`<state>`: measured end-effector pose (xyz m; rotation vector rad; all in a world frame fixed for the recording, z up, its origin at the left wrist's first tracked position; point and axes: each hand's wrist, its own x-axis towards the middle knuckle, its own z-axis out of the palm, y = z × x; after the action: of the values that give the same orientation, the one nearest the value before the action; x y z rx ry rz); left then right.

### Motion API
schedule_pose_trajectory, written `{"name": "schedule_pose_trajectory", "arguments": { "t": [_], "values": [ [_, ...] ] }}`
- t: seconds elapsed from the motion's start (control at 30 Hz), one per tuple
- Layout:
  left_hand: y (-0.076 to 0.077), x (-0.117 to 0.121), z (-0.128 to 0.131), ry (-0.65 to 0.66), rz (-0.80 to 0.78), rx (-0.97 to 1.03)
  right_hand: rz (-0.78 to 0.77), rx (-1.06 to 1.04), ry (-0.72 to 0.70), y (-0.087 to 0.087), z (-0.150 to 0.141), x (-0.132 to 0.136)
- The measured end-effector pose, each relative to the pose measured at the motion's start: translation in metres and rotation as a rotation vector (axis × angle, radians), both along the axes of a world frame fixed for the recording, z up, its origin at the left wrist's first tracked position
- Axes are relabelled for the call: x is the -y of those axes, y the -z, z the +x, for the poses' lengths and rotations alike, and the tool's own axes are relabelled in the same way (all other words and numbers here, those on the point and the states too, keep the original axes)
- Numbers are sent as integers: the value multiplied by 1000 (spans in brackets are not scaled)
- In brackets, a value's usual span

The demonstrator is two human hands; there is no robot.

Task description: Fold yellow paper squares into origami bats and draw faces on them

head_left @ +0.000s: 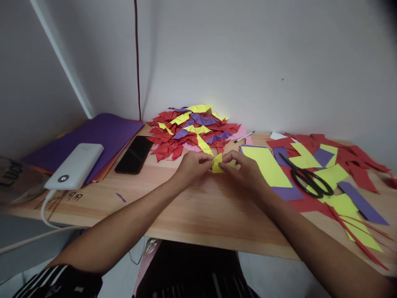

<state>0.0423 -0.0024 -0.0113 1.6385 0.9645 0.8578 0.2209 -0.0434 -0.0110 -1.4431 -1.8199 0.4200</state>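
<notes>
A small folded piece of yellow paper [217, 164] is held between my two hands, just above the middle of the table. My left hand [194, 166] pinches its left edge with thumb and fingers. From the other side, my right hand [243, 165] grips the paper between thumb and forefinger. Right behind them lies a heap of folded paper shapes [195, 128] in red, yellow and purple, some yellow ones with small drawn marks. Beside my right hand is a stack of yellow sheets [268, 167] with purple paper under it.
Black-handled scissors [307, 178] lie among red, yellow and purple scraps [338, 174] at the right. A pen [244, 137] rests near the wall. To the left are a phone [135, 154], a white power bank [76, 165] with a cable, and large purple sheets [102, 128].
</notes>
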Motion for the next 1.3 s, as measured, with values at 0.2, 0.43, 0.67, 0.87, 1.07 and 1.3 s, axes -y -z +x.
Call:
{"name": "schedule_pose_trajectory", "arguments": {
  "t": [0.2, 0.43, 0.67, 0.87, 1.07, 1.3],
  "values": [
    [-7, 3, 1, -59, -8, -4, -28, -24, -11, 0, -1, 2],
    [-7, 5, 3, -66, -128, 172, -76, -213, -95, -1, -6, 4],
    [-9, 4, 1, -34, -141, 289, -44, -287, -151, 5, -4, 1],
    [-11, 3, 0, 13, -175, 380, 53, -226, -174, 4, -2, 1],
    [-13, 4, -1, 17, -186, 396, 125, -167, -177, 2, -1, 2],
    [-13, 4, 0, 17, -179, 405, 95, -173, -148, 0, -2, 2]
  ]
}}
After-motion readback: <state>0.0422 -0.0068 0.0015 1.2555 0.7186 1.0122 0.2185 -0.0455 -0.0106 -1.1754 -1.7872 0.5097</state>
